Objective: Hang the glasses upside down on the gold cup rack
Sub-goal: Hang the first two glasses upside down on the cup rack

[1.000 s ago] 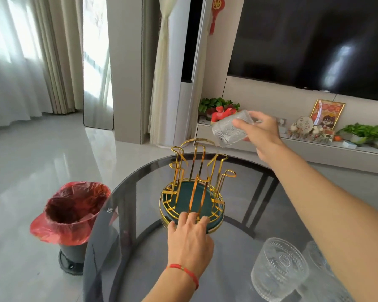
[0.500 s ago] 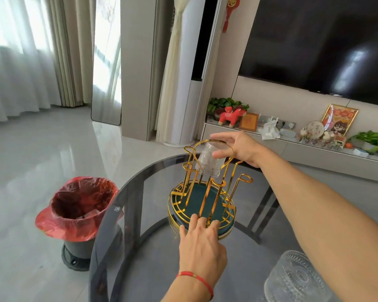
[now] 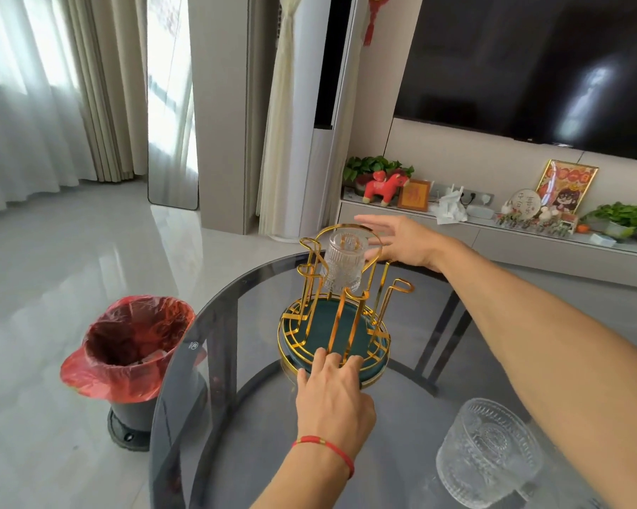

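Smoked-glass round table (image 3: 236, 416) carries the gold cup rack (image 3: 337, 317), wire prongs on a green disc. One ribbed clear glass (image 3: 343, 264) hangs inverted at the rack's 12 o'clock. Right hand (image 3: 401, 240), fingers spread, holds nothing beside it. Left hand (image 3: 333, 394) presses flat on the base at 6 o'clock. Another glass (image 3: 487, 453) waits at 4 o'clock.

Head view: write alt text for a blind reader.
A clear glass hangs upside down on a gold cup rack on a dark glass table. The open right hand is beside it; the left hand steadies the rack's base.
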The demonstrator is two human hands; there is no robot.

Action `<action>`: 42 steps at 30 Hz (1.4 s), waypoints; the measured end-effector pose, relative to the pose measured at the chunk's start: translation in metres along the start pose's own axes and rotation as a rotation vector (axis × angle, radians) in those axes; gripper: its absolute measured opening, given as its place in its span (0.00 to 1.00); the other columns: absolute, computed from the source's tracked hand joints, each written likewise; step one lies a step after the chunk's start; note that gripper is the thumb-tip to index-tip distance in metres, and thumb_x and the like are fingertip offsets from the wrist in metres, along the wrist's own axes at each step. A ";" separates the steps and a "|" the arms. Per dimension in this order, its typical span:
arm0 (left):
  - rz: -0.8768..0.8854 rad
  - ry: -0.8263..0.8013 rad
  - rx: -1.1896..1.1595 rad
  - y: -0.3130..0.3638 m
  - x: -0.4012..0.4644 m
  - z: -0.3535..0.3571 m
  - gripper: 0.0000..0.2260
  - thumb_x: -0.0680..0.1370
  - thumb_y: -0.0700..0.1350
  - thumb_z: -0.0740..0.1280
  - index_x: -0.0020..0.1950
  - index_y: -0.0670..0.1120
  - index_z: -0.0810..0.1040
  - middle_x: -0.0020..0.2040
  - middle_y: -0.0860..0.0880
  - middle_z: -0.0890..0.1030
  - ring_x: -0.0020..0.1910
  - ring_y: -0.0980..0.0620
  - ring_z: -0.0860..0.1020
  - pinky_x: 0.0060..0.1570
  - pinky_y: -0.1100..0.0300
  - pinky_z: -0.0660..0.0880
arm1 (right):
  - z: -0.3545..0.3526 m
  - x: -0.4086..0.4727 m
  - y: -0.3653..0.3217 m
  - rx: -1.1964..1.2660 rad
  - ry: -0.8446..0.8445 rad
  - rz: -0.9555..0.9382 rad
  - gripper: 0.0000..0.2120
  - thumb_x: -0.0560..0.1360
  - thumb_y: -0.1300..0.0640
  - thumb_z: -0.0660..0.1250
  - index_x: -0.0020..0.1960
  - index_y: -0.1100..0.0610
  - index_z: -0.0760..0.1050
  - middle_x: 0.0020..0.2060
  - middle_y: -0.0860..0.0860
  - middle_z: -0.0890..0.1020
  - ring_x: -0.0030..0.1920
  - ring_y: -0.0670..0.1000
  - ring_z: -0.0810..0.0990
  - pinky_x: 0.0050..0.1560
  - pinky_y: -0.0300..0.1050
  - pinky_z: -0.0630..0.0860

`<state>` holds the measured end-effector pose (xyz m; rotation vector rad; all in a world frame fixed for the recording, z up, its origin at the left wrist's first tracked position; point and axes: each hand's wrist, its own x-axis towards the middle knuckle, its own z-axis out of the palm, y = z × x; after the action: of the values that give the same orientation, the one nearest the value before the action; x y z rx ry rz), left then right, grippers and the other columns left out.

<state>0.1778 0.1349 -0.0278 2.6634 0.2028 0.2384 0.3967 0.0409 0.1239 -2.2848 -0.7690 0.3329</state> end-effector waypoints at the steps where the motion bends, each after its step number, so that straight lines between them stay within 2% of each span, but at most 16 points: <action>1: 0.001 0.003 -0.003 0.001 -0.001 -0.001 0.21 0.78 0.45 0.64 0.72 0.52 0.74 0.62 0.50 0.79 0.67 0.47 0.69 0.64 0.45 0.72 | -0.004 -0.012 0.003 -0.012 0.061 -0.005 0.35 0.75 0.64 0.76 0.78 0.48 0.71 0.78 0.53 0.74 0.74 0.56 0.77 0.69 0.48 0.75; 4: 0.014 0.003 -0.005 0.003 -0.003 -0.006 0.21 0.78 0.45 0.65 0.72 0.51 0.74 0.62 0.50 0.79 0.67 0.47 0.70 0.62 0.47 0.74 | -0.018 -0.055 0.008 -0.072 0.214 -0.014 0.20 0.78 0.61 0.73 0.69 0.50 0.80 0.68 0.52 0.82 0.67 0.52 0.82 0.70 0.56 0.77; 8: 0.075 -0.029 0.067 0.002 -0.015 -0.012 0.24 0.78 0.48 0.68 0.74 0.50 0.71 0.66 0.47 0.75 0.69 0.45 0.68 0.62 0.47 0.76 | -0.022 -0.134 0.003 -0.173 0.271 0.024 0.14 0.79 0.54 0.72 0.64 0.47 0.83 0.58 0.47 0.87 0.59 0.47 0.85 0.66 0.53 0.80; 11: 0.132 0.003 -0.018 0.008 -0.027 -0.019 0.23 0.77 0.47 0.69 0.73 0.48 0.74 0.64 0.46 0.77 0.67 0.45 0.72 0.61 0.51 0.76 | -0.007 -0.198 0.007 -0.208 0.320 0.051 0.11 0.77 0.51 0.72 0.59 0.45 0.85 0.52 0.44 0.88 0.54 0.45 0.86 0.61 0.46 0.80; 14: 0.312 0.007 -0.177 0.023 -0.040 -0.023 0.28 0.76 0.47 0.70 0.76 0.47 0.71 0.69 0.45 0.77 0.69 0.45 0.73 0.67 0.53 0.71 | 0.022 -0.251 0.017 -0.227 0.474 0.036 0.08 0.78 0.54 0.72 0.54 0.46 0.87 0.45 0.41 0.89 0.47 0.39 0.86 0.53 0.34 0.79; 15: 0.393 -0.009 -0.204 0.030 -0.045 -0.022 0.31 0.75 0.48 0.71 0.77 0.47 0.69 0.70 0.45 0.76 0.70 0.45 0.72 0.69 0.55 0.70 | 0.031 -0.265 0.021 -0.239 0.550 0.027 0.07 0.78 0.57 0.72 0.52 0.47 0.87 0.44 0.41 0.89 0.45 0.40 0.86 0.51 0.33 0.79; 17: 0.491 -0.061 -0.258 0.043 -0.052 -0.016 0.36 0.73 0.52 0.72 0.79 0.47 0.65 0.72 0.47 0.74 0.70 0.47 0.71 0.70 0.57 0.68 | 0.047 -0.288 0.032 -0.332 0.648 0.031 0.08 0.78 0.60 0.70 0.51 0.51 0.87 0.41 0.46 0.89 0.41 0.45 0.87 0.49 0.43 0.83; 20: 0.416 -0.213 -0.394 0.061 -0.055 -0.002 0.44 0.71 0.57 0.74 0.81 0.51 0.57 0.74 0.49 0.70 0.69 0.51 0.71 0.70 0.54 0.72 | 0.056 -0.310 0.042 -0.469 0.630 0.069 0.09 0.78 0.58 0.69 0.53 0.51 0.86 0.45 0.47 0.90 0.47 0.52 0.88 0.51 0.52 0.83; 23: 0.321 -0.317 -0.484 0.073 -0.051 0.011 0.47 0.69 0.59 0.76 0.81 0.55 0.54 0.73 0.50 0.72 0.67 0.52 0.72 0.67 0.53 0.74 | 0.055 -0.322 0.047 -0.342 0.663 0.068 0.09 0.78 0.56 0.69 0.54 0.50 0.86 0.45 0.44 0.90 0.47 0.47 0.88 0.53 0.52 0.83; 28: 0.319 -0.227 -0.508 0.077 -0.045 0.026 0.39 0.65 0.63 0.78 0.71 0.58 0.66 0.60 0.56 0.81 0.57 0.56 0.80 0.57 0.58 0.79 | 0.062 -0.321 0.055 -0.285 0.674 0.067 0.08 0.78 0.57 0.69 0.52 0.51 0.87 0.43 0.45 0.89 0.45 0.49 0.87 0.51 0.53 0.83; 32: 0.223 -0.156 -0.583 0.070 -0.044 0.014 0.36 0.60 0.64 0.80 0.63 0.58 0.68 0.54 0.60 0.81 0.53 0.64 0.80 0.46 0.73 0.77 | 0.061 -0.318 0.052 -0.260 0.657 0.023 0.08 0.78 0.59 0.70 0.51 0.52 0.87 0.43 0.46 0.90 0.45 0.47 0.87 0.50 0.52 0.83; 34: 0.121 -0.114 -0.677 0.061 -0.047 0.001 0.38 0.59 0.64 0.81 0.63 0.57 0.69 0.55 0.60 0.80 0.52 0.63 0.80 0.43 0.76 0.76 | 0.062 -0.316 0.049 -0.273 0.661 -0.033 0.07 0.78 0.60 0.70 0.52 0.53 0.86 0.44 0.45 0.89 0.44 0.46 0.86 0.50 0.52 0.83; 36: -0.010 -0.069 -0.831 0.056 -0.052 -0.014 0.40 0.58 0.66 0.80 0.64 0.55 0.69 0.57 0.58 0.79 0.52 0.61 0.81 0.41 0.73 0.78 | 0.066 -0.314 0.043 -0.286 0.670 -0.107 0.08 0.78 0.60 0.70 0.54 0.53 0.86 0.45 0.43 0.87 0.45 0.40 0.83 0.51 0.46 0.82; 38: -0.118 -0.055 -1.017 0.056 -0.056 -0.026 0.41 0.57 0.64 0.81 0.65 0.54 0.71 0.60 0.53 0.80 0.54 0.57 0.83 0.45 0.63 0.83 | 0.077 -0.311 0.031 -0.263 0.630 -0.176 0.10 0.79 0.56 0.70 0.59 0.51 0.84 0.49 0.39 0.83 0.48 0.33 0.78 0.55 0.33 0.76; 39: -0.157 -0.062 -1.115 0.056 -0.058 -0.032 0.40 0.58 0.62 0.82 0.65 0.52 0.72 0.61 0.49 0.81 0.55 0.53 0.84 0.45 0.57 0.85 | 0.085 -0.307 0.025 -0.247 0.572 -0.185 0.13 0.80 0.51 0.68 0.63 0.50 0.82 0.54 0.38 0.82 0.52 0.32 0.77 0.57 0.31 0.73; 42: -0.252 -0.100 -1.371 0.062 -0.064 -0.046 0.35 0.65 0.57 0.82 0.65 0.46 0.74 0.61 0.42 0.83 0.53 0.47 0.86 0.42 0.53 0.85 | 0.104 -0.300 0.014 -0.223 0.392 -0.094 0.28 0.79 0.34 0.59 0.78 0.41 0.65 0.72 0.37 0.72 0.67 0.39 0.74 0.67 0.40 0.72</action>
<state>0.1130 0.0880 0.0327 1.2703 0.2221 0.0899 0.1207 -0.0953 0.0446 -2.4022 -0.7326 -0.2516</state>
